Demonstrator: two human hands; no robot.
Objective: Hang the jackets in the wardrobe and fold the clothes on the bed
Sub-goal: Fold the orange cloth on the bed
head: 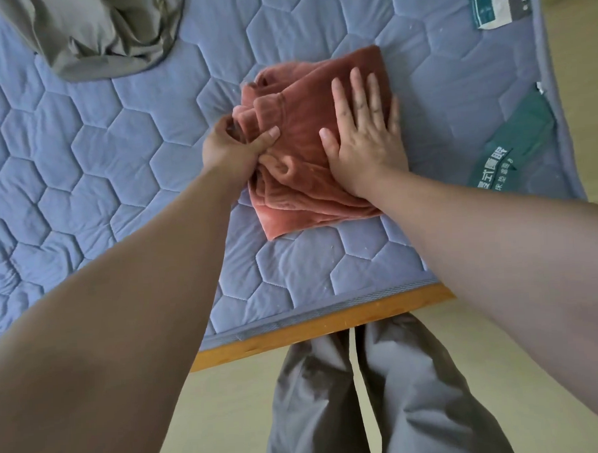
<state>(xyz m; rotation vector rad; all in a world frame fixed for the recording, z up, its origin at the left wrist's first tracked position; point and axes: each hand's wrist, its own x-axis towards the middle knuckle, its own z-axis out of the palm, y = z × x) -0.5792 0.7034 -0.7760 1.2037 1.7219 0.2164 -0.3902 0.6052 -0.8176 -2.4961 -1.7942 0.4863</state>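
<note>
Folding was the step in hand. At eleven o'clock on the bed [117,172] lay a crumpled olive-grey garment [100,33], unfolded and well apart from the work. Just past centre, toward one o'clock, sat the rust-red garment [300,120], doubled into a thick bundle. The left hand [234,148] gripped the bunched edge at the bundle's nine o'clock, fingers curled round the cloth. The right hand [362,134] lay flat on top at three o'clock, fingers straight and spread, pressing down. The next move probably called for tucking that loose left edge in and smoothing it, then turning to the olive-grey piece.
</note>
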